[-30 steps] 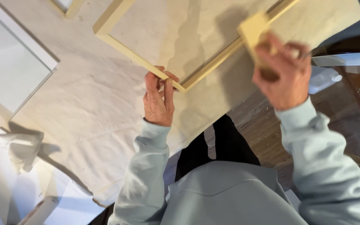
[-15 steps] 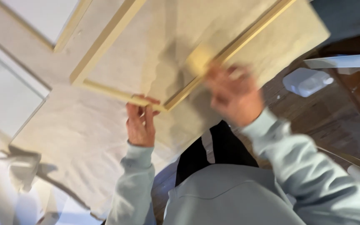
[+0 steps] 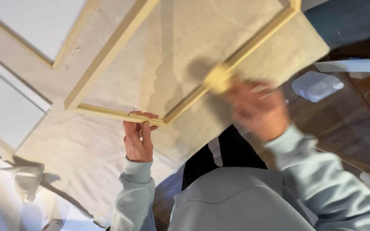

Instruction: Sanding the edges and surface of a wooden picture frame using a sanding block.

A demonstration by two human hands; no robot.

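Note:
A pale yellow wooden frame (image 3: 108, 53) lies on a cream drop cloth (image 3: 78, 149) on the floor. My left hand (image 3: 137, 136) grips the frame's near rail close to its corner. My right hand (image 3: 258, 107), blurred by motion, holds a small yellow block (image 3: 218, 80) pressed against the frame's right-hand rail. Both arms wear light grey-blue sleeves.
More frames with white panels (image 3: 9, 111) lie at the left and upper left (image 3: 31, 21). A crumpled white cloth (image 3: 26, 182) sits at the lower left. A white plastic jug (image 3: 317, 85) rests on the wooden floor at the right, beside pale boards.
My right hand has slid the yellow block down along the right rail toward the near corner. The view has shifted, so the frame looks larger. My left hand keeps its grip.

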